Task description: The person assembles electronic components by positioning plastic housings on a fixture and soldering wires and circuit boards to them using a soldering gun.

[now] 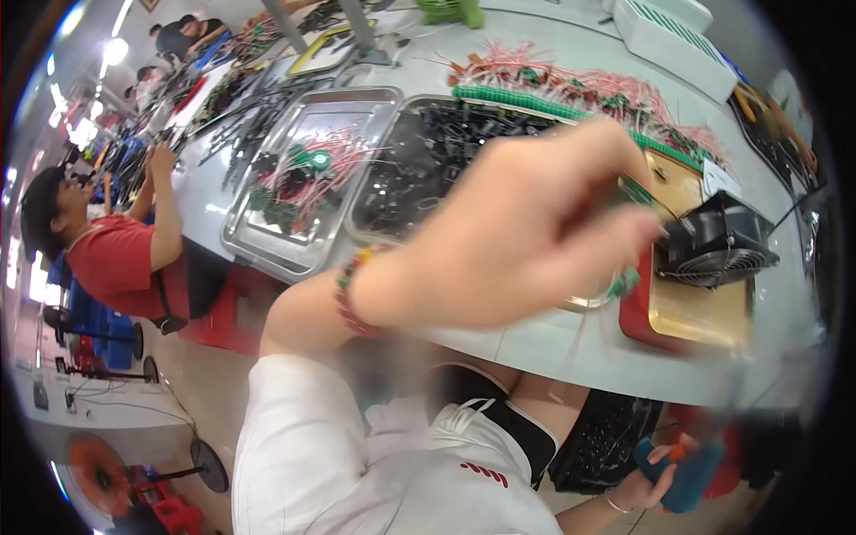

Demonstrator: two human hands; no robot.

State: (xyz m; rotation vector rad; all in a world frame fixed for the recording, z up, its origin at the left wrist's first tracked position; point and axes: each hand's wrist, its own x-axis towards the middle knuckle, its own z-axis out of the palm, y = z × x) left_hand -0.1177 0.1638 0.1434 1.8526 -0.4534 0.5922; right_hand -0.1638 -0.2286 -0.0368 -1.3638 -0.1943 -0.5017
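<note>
My left hand [508,232], with a beaded bracelet on its wrist, reaches across the middle, smeared by motion. Its fingers curl toward the thumb; a dark green bit shows between them, too blurred to name. Just below the thumb lies a small green part [624,283] near pink wires. Low at the right, below table height, my right hand [651,486] is wrapped round a teal object with an orange part [695,477], its kind unclear. Close to my left fingertips stands a black fan [722,241] on a gold-coloured tray [695,316] with a red side.
A metal tray [245,227] holds pink-wired green parts [308,178]; another holds black pieces [446,134]. Behind them runs a green row of wired boards [526,102]. A white slotted box [673,40] stands at the back. A person in red [120,259] works at the left.
</note>
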